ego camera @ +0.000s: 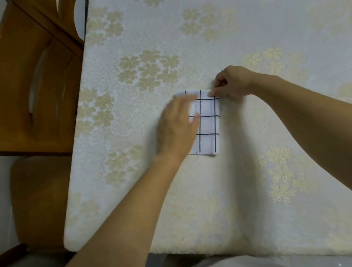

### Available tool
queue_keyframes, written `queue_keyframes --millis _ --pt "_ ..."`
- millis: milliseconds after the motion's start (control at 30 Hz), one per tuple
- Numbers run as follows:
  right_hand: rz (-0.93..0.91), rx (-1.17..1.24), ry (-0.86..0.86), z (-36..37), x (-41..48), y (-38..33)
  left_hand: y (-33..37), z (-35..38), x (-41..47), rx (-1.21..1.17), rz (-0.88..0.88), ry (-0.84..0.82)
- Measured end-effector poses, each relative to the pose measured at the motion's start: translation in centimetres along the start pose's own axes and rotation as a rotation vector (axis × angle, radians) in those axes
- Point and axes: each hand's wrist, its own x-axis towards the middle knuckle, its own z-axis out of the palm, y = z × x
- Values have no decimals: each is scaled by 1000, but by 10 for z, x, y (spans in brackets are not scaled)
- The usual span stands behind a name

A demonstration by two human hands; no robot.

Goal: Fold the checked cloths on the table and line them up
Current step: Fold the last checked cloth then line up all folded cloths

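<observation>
A white cloth with a black check [207, 123] lies folded into a narrow upright rectangle in the middle of the table [246, 29]. My left hand [177, 128] lies flat across its left half, fingers straight and blurred, hiding that side. My right hand [232, 82] pinches the cloth's far right corner between thumb and finger. Only this one checked cloth is in view.
The table wears a cream cover with gold flower clusters. Its left edge runs diagonally and its near edge [212, 252] is close to my body. A wooden chair [24, 83] stands at the far left, a padded seat [40, 201] below it.
</observation>
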Motion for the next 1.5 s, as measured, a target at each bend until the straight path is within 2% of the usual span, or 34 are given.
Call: queue_keyframes --millis 67,133,167,400,600,667,700,767,800,867,933,967,1033,1133,1267,1500 --pt "1 19 20 1 -2 -2 8 21 -13 99 175 -212" --pt "-1 25 40 4 -5 -2 12 42 -22 190 161 -401" --pt "-2 29 53 6 -6 -1 11 49 -25 231 143 -436" --pt "22 117 269 25 -9 1 -2 59 -37 417 183 -420" --pt "40 237 373 39 -11 -1 1 57 -37 453 184 -449" --pt "43 200 447 46 -17 -4 2 58 -37 497 184 -443" --pt "-6 117 522 52 -21 -8 3 57 -37 516 181 -437" --pt "-235 -1 623 64 -34 -21 2 56 -36 532 174 -432" --pt "-381 -27 580 71 -40 -27 3 55 -36 534 169 -438" --pt "-639 -132 369 84 -48 -35 4 54 -34 520 142 -447" --pt "-754 -264 142 92 -49 -35 6 53 -33 480 73 -433" --pt "-751 -310 63 93 -47 -32 7 53 -33 462 46 -426" --pt "-700 -350 17 88 -36 -25 7 54 -33 485 78 -420" --pt "-609 -363 47 74 -19 -16 4 54 -35 536 166 -431" --pt "-563 -474 53 66 -10 -15 3 55 -33 564 164 -432" --pt "-430 -513 119 53 9 -8 1 57 -35 575 154 -482"
